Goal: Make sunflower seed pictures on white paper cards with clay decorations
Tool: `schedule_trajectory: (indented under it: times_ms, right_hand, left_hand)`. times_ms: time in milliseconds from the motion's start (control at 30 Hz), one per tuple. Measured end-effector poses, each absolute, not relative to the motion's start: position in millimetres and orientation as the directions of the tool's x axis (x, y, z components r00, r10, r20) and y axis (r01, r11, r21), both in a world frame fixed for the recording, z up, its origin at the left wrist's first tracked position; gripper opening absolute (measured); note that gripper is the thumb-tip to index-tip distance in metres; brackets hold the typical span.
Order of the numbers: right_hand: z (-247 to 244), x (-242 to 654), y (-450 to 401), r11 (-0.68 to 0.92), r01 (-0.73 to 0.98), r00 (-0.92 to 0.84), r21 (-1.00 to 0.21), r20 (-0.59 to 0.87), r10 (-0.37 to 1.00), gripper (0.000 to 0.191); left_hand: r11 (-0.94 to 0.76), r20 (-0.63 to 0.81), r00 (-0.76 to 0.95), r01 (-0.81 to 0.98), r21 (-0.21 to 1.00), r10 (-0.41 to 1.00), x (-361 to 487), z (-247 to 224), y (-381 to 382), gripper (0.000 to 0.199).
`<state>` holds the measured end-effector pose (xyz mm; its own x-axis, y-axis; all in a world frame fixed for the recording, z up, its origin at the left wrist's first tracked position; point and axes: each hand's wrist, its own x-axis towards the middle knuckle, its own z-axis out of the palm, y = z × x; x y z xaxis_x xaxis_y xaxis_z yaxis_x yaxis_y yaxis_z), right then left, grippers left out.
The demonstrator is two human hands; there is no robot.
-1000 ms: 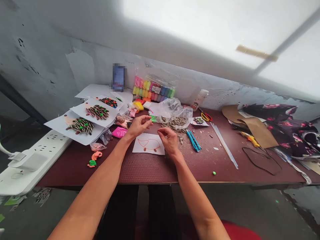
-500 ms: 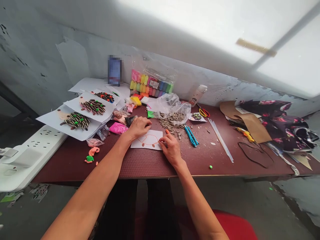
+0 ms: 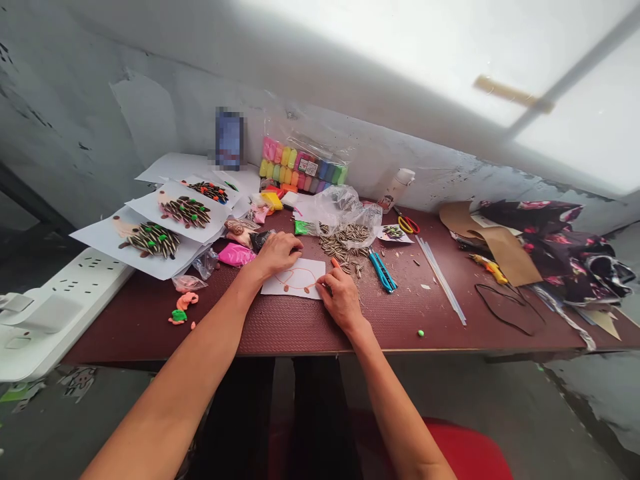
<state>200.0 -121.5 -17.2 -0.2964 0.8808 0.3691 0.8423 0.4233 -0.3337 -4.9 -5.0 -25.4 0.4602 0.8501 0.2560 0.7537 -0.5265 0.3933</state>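
A small white sheet of paper [image 3: 273, 287] lies near the table's front edge, with a rounded orange outline and small brown ovals along its lower part. My left hand [image 3: 279, 255] rests over its upper left corner, palm down, fingers bent and holding nothing. At the right edge of the sheet, my right hand [image 3: 341, 297] is closed around an orange pen [image 3: 335, 263]; one end sticks out above the fingers, and its exact kind is unclear. Loose striped sunflower seeds [image 3: 345, 241] lie just beyond the hands, partly under a clear plastic bag [image 3: 353, 207].
Sheets with seed-covered hedgehog pictures [image 3: 153, 240] are stacked at left, beside a white power strip [image 3: 60, 313]. Coloured clay packs [image 3: 300, 170] lean on the wall. A blue utility knife [image 3: 383, 272], scissors [image 3: 407, 222], glue sticks [image 3: 443, 283] and a glue gun [image 3: 490, 268] lie rightward.
My right hand has shifted very slightly left along the sheet's right edge, still with the orange pen. My left hand stays in place on the paper.
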Motion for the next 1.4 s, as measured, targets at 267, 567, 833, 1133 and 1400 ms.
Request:
schedule_trajectory:
  times_ms: [267, 567, 833, 1133, 1400]
  right_hand:
    - [-13, 201, -135, 0.45, 0.874, -0.355, -0.183, 0.392, 0.848, 0.02]
    - [-15, 203, -139, 0.463, 0.877, -0.381, -0.131, 0.397, 0.835, 0.019]
    - [-15, 204, -142, 0.472, 0.875, -0.4, -0.106, 0.39, 0.829, 0.02]
    - [-15, 206, -146, 0.453, 0.877, -0.358, -0.16, 0.41, 0.839, 0.024]
    - [-12, 205, -147, 0.42, 0.892, -0.33, -0.17, 0.39, 0.859, 0.024]
  left_hand:
    - [-0.533, 0.254, 0.469, 0.749, 0.393, 0.846, -5, -25, -5, 0.026]
    - [-0.54, 0.208, 0.5, 0.744, 0.393, 0.841, -6, -20, -8, 0.028]
    - [-0.528, 0.163, 0.508, 0.752, 0.396, 0.846, -7, -14, -10, 0.024]
    - [-0.511, 0.162, 0.491, 0.756, 0.408, 0.856, -6, -16, -10, 0.025]
    - [-0.518, 0.177, 0.492, 0.748, 0.414, 0.852, -7, -18, -9, 0.023]
